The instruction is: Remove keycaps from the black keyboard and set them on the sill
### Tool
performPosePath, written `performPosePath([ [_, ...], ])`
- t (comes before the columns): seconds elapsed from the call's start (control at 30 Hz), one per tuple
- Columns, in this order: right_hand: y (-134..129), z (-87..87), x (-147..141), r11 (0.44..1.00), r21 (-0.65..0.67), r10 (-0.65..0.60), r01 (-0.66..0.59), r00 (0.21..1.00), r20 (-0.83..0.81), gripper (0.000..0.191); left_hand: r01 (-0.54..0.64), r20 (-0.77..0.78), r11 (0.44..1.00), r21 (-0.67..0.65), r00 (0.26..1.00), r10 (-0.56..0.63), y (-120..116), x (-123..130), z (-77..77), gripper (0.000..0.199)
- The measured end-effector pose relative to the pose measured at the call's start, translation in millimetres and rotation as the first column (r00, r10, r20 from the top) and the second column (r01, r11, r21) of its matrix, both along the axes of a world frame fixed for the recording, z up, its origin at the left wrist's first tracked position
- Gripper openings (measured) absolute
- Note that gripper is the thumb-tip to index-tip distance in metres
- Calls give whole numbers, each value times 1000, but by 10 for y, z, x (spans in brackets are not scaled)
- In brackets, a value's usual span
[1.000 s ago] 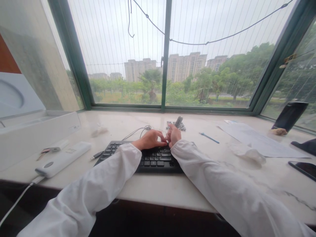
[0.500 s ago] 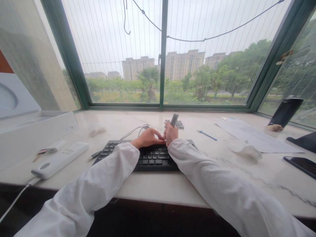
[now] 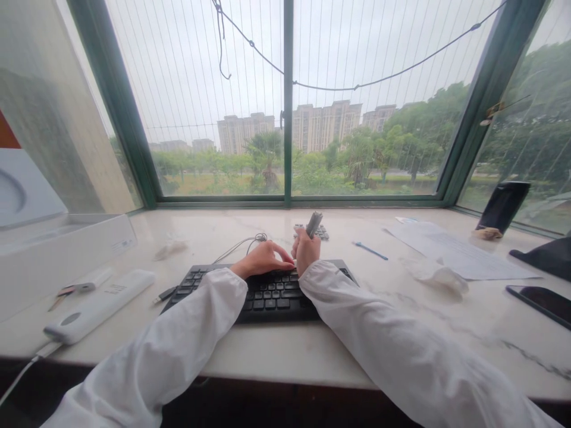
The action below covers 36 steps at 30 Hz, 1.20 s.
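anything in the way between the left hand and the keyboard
Nothing visible: the left hand is right over the far rows of the keyboard. The right hand, gripping a grey object, is close beside the left fingertips, but not between. The spot directly under those fingertips is hidden.

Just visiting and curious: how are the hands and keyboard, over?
Right hand gripping grey object. Left hand over keyboard, its grip unclear. Sleeves hide parts of keyboard.
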State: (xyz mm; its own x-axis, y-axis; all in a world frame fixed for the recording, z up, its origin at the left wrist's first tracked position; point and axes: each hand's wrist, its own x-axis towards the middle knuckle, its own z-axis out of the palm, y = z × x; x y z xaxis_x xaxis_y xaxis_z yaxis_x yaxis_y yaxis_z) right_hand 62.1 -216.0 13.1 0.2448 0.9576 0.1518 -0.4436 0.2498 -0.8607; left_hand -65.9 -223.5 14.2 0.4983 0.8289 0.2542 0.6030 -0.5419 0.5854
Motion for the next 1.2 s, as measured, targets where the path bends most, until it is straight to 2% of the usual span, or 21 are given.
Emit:
performPosePath([
  [0.07, 64, 44, 73, 995, -94, -31, 23, 995, -90, 36, -2, -20, 996, 86, 1000, 4, -19, 23, -2, 25],
  [0.17, 143, 71, 161, 977, -213, -15, -22, 985, -172, 35, -6, -77, 980, 198, 997, 22, -59, 53, 10, 21],
  [0.27, 157, 59, 164, 962, -266, 13, -63, 982, -188, 36, -3, -108, 971, 237, 994, 29, -83, 66, 29, 18],
  [0.37, 155, 18, 115, 971, -238, -3, -24, 994, -109, 34, 18, -88, 976, 216, 996, 1, -73, 66, 31, 19],
  [0.57, 304, -145, 124, 964, -213, -115, 159, 972, 205, 25, 53, -5, 990, 128, 999, -53, -31, 54, 8, 23],
  [0.7, 354, -189, 135, 965, -198, -121, 174, 959, 256, 21, 60, 2, 991, 117, 998, -61, -20, 47, -2, 24],
  [0.9, 194, -81, 34, 980, -189, -61, 67, 997, 37, 30, 77, 16, 992, 97, 997, -79, -6, 37, -11, 24],
  [1.03, 113, -25, 38, 985, -148, 80, -88, 995, -56, 39, 23, 13, 998, 60, 1000, -24, 20, 24, -30, 30],
  [1.2, 89, -14, 108, 960, -124, 237, -252, 964, -123, 44, -50, 11, 999, 12, 999, 50, 46, 15, -59, 41],
])
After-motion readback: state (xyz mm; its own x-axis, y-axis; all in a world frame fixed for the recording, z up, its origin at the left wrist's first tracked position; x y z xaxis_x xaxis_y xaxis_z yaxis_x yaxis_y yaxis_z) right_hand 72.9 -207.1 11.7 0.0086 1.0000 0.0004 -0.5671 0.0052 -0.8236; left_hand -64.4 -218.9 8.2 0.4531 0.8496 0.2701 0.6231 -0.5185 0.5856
